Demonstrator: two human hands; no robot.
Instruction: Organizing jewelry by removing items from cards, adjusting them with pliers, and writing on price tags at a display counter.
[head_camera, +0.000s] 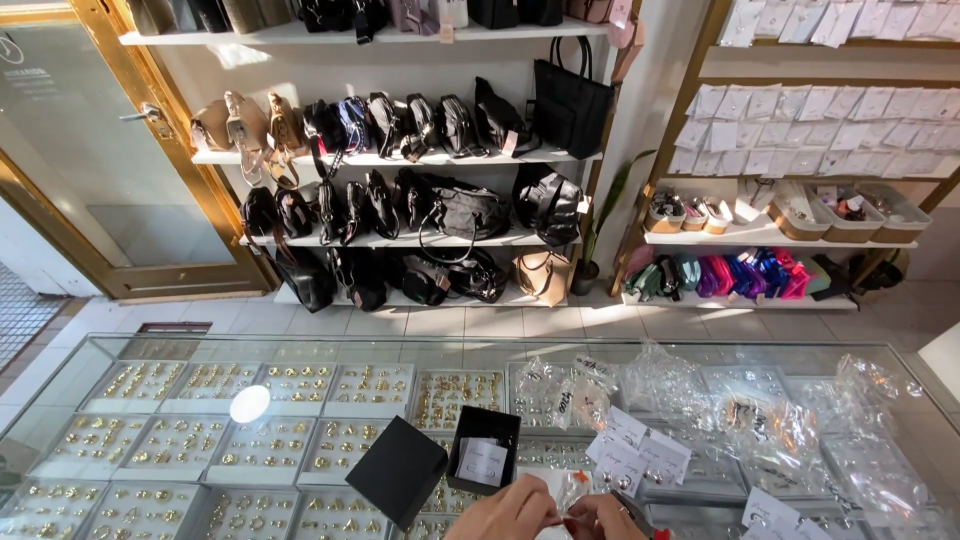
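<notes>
Left hand (517, 512): pinching a small clear plastic packet (572, 490), bottom centre.
Right hand (604, 517): gripping the same packet.
Open black gift box (484, 449): sitting just above them.

Open black square gift box (484, 449) on the glass bench with white card inside, its black lid (399, 471) tilted just beside, white price tags (634, 455) to the right, crumpled clear plastic bags (790, 420) beyond, white jewellery cards (820, 130) on wall display.

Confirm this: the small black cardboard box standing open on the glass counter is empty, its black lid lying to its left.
Not empty. The head view shows the small black cardboard box holding a white card; its black lid does lie to its left on the glass counter.
</notes>
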